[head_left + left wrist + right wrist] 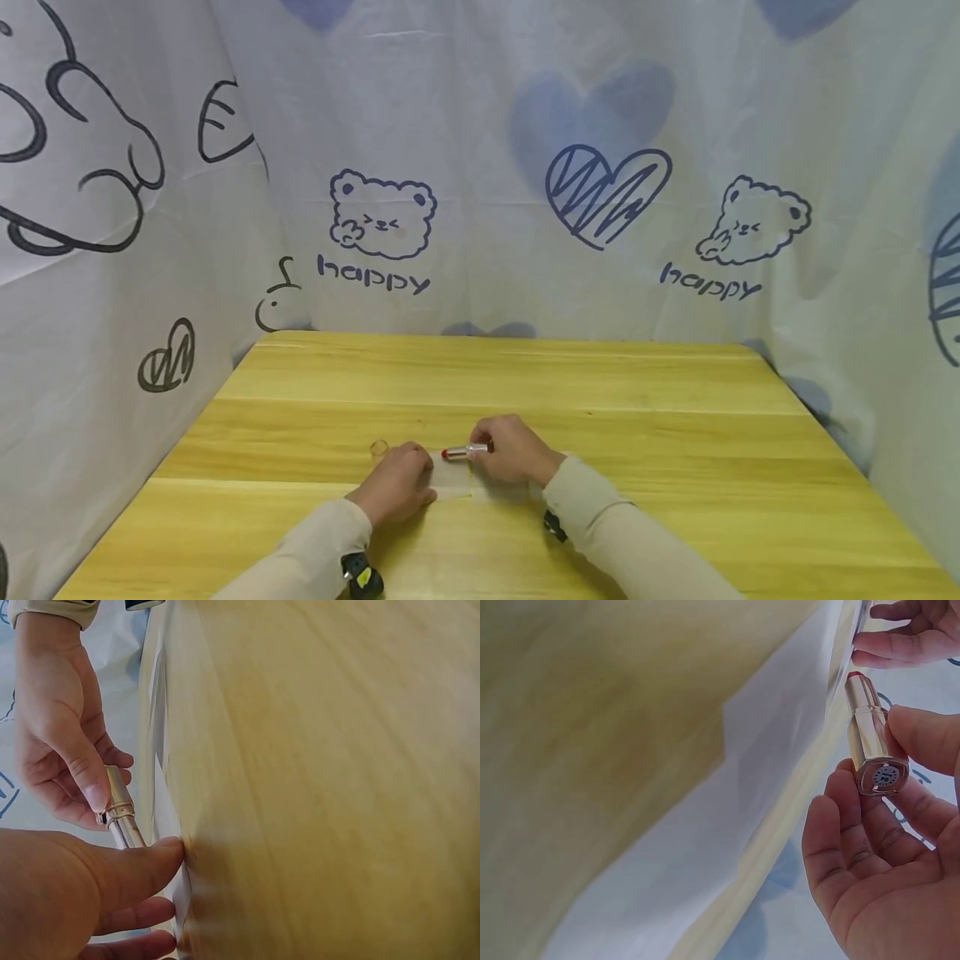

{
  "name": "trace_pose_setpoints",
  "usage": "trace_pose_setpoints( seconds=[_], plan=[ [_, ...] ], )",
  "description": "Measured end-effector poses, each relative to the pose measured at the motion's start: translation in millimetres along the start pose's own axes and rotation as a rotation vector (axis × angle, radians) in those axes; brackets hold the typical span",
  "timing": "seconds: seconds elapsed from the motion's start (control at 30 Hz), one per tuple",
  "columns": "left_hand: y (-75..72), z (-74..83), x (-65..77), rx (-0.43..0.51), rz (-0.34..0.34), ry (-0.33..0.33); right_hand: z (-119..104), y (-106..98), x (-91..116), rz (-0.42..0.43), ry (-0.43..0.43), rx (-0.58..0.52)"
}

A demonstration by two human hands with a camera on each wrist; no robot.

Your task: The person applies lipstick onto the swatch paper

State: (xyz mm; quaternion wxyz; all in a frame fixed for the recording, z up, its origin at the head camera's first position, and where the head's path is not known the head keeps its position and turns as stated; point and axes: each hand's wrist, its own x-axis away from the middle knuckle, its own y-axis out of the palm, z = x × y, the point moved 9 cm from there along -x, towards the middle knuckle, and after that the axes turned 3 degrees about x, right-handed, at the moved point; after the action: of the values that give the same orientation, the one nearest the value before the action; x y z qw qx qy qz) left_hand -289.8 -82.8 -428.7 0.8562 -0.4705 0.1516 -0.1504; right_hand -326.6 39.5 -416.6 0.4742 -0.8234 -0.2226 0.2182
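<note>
My right hand point(517, 452) pinches a lipstick point(463, 452) by its metallic gold body. Its red tip is exposed and points left towards my left hand; in the right wrist view the lipstick's round base label point(886, 776) shows. Beneath lies thin white paper point(450, 483), flat on the table, with a seam or edge near its middle. My left hand point(397, 485) rests at the left end of the paper, its thumb and fingertips touching the surface. In the left wrist view the left thumb point(142, 870) hides the front of the lipstick.
A thin brownish ring point(379, 449) lies on the wooden table point(637, 400) just beyond my left hand. White cloth point(480, 167) printed with hearts and bears hangs behind and at both sides. Dark devices point(362, 577) are strapped at the wrists.
</note>
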Motion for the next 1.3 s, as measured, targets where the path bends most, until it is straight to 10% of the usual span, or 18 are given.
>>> trace_pose_setpoints(
  seconds=[0.43, 1.3],
  plan=[
    [0.6, 4.0, 1.2, -0.029, 0.017, 0.071, -5, 1, -2, 0.011, -0.011, 0.058],
    [-1.6, 0.6, 1.5, 0.004, -0.008, -0.019, -3, 4, -5, 0.010, -0.002, 0.080]
  ],
)
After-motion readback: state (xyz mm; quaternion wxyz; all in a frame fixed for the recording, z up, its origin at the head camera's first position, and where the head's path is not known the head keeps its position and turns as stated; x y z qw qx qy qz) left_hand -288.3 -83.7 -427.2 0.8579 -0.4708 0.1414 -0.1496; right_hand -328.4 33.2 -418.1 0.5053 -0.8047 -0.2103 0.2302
